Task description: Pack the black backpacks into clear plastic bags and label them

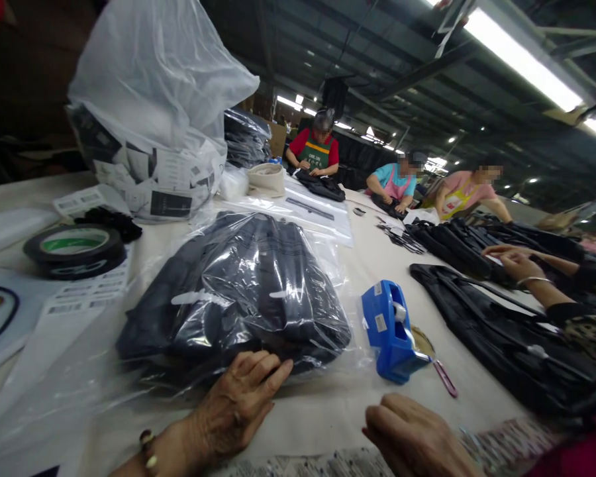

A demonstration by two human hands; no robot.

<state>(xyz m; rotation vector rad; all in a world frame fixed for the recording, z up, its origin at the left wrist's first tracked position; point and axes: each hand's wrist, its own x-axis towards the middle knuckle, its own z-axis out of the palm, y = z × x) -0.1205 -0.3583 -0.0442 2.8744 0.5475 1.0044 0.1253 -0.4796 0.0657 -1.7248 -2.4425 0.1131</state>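
A dark folded garment in a clear plastic bag (pixel 238 291) lies on the white table (pixel 328 417) in front of me. My left hand (pixel 238 401) rests flat on the near edge of that bag, fingers stretched out and together. My right hand (pixel 410 437) hovers low over the table near the front edge, fingers curled under, with nothing visible in it. A blue tape dispenser (pixel 390 331) stands just beyond my right hand, right of the bagged garment.
Black tape rolls (pixel 74 250) and label sheets (pixel 87 291) lie at left. A big clear sack of tags (pixel 153 112) stands behind. Dark garments (pixel 506 338) spread at right under a co-worker's hand (pixel 514 262). Three people (pixel 314 149) work at the far end.
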